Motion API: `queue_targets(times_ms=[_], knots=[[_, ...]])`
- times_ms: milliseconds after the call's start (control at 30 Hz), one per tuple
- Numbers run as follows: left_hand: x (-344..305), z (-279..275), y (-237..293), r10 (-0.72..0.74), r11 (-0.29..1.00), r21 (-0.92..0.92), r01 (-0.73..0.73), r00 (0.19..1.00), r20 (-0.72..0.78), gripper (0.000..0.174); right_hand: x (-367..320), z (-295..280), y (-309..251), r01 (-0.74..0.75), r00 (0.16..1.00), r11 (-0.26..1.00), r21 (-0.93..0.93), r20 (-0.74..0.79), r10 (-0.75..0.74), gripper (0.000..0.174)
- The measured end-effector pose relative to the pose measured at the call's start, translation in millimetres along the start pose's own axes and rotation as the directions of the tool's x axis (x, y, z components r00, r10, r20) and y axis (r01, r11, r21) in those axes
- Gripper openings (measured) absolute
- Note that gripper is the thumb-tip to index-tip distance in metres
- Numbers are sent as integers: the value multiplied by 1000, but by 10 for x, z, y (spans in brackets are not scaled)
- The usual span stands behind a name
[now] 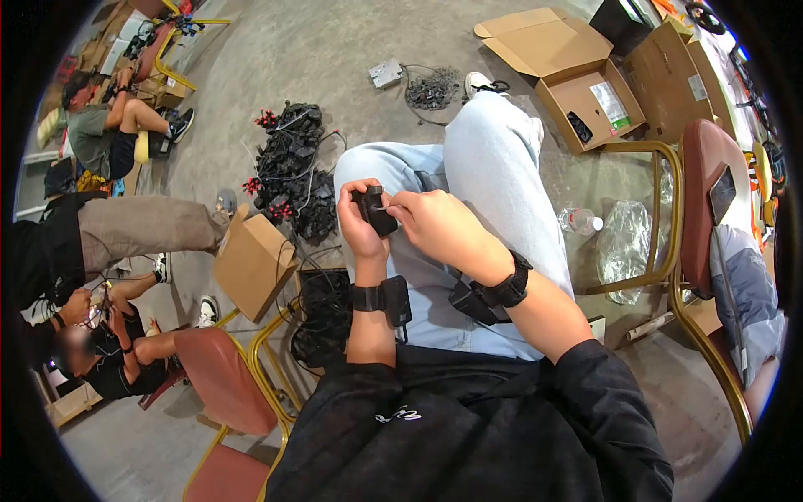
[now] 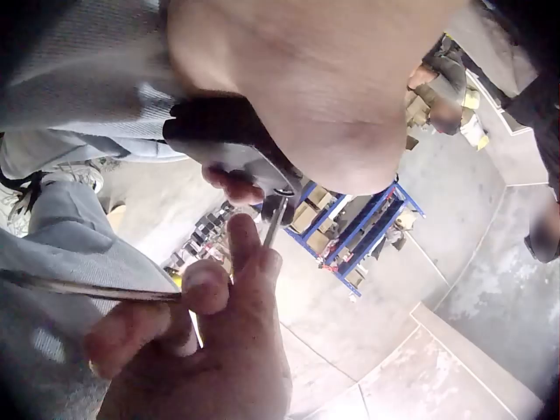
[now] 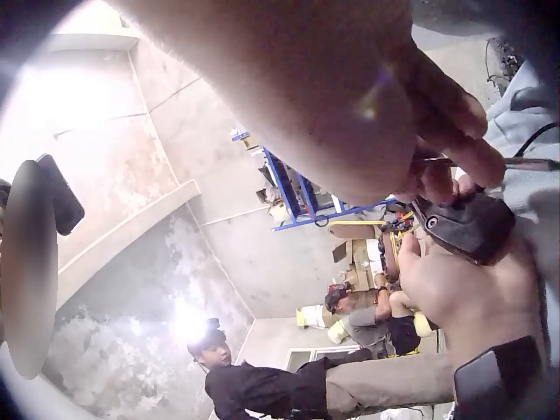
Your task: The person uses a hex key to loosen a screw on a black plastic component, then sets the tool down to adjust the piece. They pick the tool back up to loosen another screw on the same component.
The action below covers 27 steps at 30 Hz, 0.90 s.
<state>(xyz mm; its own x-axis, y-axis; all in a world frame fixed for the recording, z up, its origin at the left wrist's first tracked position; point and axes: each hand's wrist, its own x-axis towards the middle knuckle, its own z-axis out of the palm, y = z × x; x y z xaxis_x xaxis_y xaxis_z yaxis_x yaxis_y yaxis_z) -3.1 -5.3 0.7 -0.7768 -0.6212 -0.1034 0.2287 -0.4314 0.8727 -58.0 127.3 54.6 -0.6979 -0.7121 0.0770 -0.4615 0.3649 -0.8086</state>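
In the head view, my left hand (image 1: 361, 227) grips a small black plastic device (image 1: 374, 209) above my lap. My right hand (image 1: 443, 224) comes in from the other side, pinching a slim metal tool (image 2: 278, 223) between thumb and fingers. In the left wrist view the tool's tip is right at a round hole near the end of the device (image 2: 232, 144). A second thin metal length (image 2: 105, 289) sticks out behind the right-hand fingers; I cannot tell whether it belongs to the same tool. The right wrist view shows the device (image 3: 472, 226) in the left palm.
A heap of black parts and cables (image 1: 297, 171) lies on the floor ahead, near a tilted cardboard box (image 1: 253, 263). An open carton (image 1: 585, 100), a plastic bottle (image 1: 580, 221) and a chair (image 1: 707, 192) stand right. Other people are on the left.
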Motion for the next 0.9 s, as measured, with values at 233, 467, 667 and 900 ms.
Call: queue_targets(times_ms=[233, 467, 667, 900], knots=[[6, -33, -13, -4, 1000, -26, 4, 1000, -28, 28, -4, -66, -58, 64, 997, 997, -32, -48, -66, 13], [14, -98, -45, -37, 999, 32, 35, 997, 66, 30, 23, -17, 61, 255, 950, 942, -219, -123, -286, 10], [-7, -27, -16, -8, 1000, 31, 6, 998, 55, 32, 13, -51, -36, -54, 997, 998, -17, 62, 55, 17], [2, -54, -25, -21, 1000, -23, 21, 999, 34, 31, 15, -3, 26, 7, 998, 999, 48, -67, -4, 16]])
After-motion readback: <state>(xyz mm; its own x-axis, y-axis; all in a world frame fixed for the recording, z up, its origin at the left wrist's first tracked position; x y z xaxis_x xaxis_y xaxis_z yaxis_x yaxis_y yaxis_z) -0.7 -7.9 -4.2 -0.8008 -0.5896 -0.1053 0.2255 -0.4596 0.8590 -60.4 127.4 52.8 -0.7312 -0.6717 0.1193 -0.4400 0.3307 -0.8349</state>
